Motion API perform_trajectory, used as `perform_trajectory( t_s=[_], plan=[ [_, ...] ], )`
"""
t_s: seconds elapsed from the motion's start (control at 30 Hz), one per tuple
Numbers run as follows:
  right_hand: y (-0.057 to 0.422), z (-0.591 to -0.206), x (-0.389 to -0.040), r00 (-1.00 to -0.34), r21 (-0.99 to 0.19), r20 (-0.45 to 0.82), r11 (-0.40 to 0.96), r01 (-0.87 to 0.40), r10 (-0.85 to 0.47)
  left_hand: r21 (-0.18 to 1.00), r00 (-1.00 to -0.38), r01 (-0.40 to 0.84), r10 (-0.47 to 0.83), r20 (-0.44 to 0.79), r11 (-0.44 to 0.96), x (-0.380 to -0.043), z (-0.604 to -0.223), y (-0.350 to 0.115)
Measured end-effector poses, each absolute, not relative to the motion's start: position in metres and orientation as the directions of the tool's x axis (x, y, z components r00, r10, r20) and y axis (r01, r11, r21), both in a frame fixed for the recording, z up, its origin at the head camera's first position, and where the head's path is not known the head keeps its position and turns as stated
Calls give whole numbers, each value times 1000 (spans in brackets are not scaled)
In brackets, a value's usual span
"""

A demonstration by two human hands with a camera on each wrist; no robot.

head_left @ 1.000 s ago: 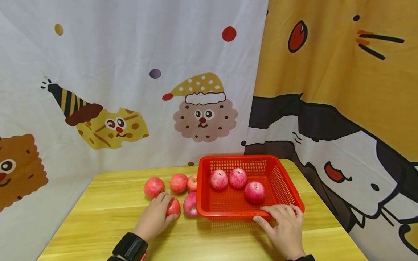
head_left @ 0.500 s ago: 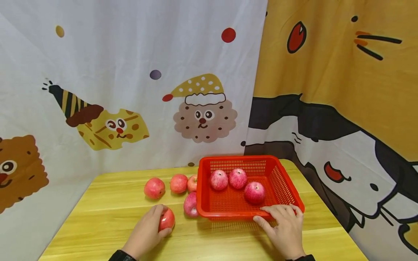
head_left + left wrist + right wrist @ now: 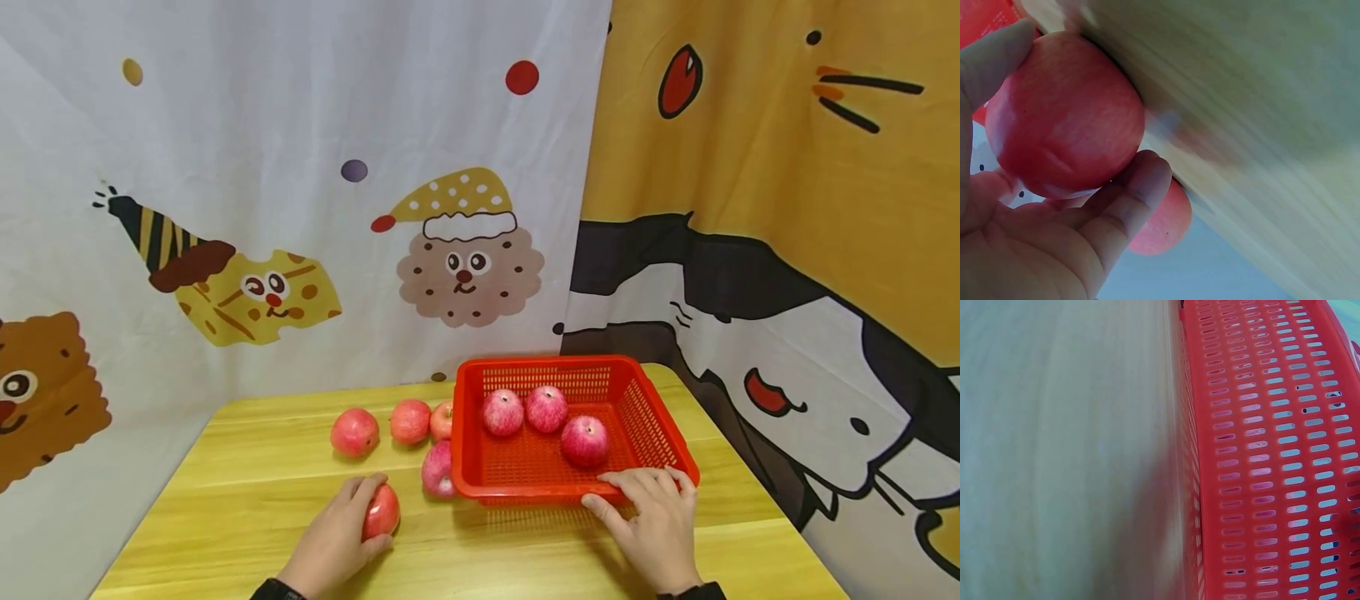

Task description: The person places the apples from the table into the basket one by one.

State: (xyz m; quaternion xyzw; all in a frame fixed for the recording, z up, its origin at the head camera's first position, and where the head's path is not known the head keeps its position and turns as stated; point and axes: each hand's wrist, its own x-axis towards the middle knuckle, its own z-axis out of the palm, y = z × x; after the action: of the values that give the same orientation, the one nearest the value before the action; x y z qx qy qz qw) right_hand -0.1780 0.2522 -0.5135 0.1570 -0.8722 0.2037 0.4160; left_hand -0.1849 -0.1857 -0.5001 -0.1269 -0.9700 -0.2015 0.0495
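Observation:
My left hand point(image 3: 333, 532) holds a red apple point(image 3: 383, 510) low over the table, left of the red plastic basket point(image 3: 525, 492). In the left wrist view the thumb and fingers lie around the sides of this apple point(image 3: 1066, 115), and another apple point(image 3: 1163, 225) shows behind the fingertips. My right hand point(image 3: 651, 527) grips the basket's near rim toward its right corner, fingers over the edge and thumb in front. Three pinkish-red apples sit inside, one of them an apple point(image 3: 586, 442) nearer the front. The right wrist view shows the slotted basket wall point(image 3: 1213, 469), with no fingers visible.
Left of the basket several apples rest on the wooden table point(image 3: 225, 500): one apple point(image 3: 355, 432) stands apart, another apple point(image 3: 410, 422) is farther back, and one apple point(image 3: 438, 471) lies against the basket's left side. A cartoon-printed curtain point(image 3: 300, 125) hangs behind.
My left hand has drawn the apple from beside the others toward the near left, and it moves only slightly in the last half second. The right hand and basket stay in place.

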Motion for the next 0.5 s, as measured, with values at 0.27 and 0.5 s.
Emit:
perform_trajectory(
  t_s=[0.27, 0.5],
  plan=[
    [252, -515, -178, -605, -225, 789, 868, -443, -105, 431, -965, 263, 236, 116, 863, -188, -501, -190],
    [253, -514, -179, -600, -224, 793, 866, -448, -105, 483, -924, 375, 276, 266, 791, -202, -466, -180]
  ],
)
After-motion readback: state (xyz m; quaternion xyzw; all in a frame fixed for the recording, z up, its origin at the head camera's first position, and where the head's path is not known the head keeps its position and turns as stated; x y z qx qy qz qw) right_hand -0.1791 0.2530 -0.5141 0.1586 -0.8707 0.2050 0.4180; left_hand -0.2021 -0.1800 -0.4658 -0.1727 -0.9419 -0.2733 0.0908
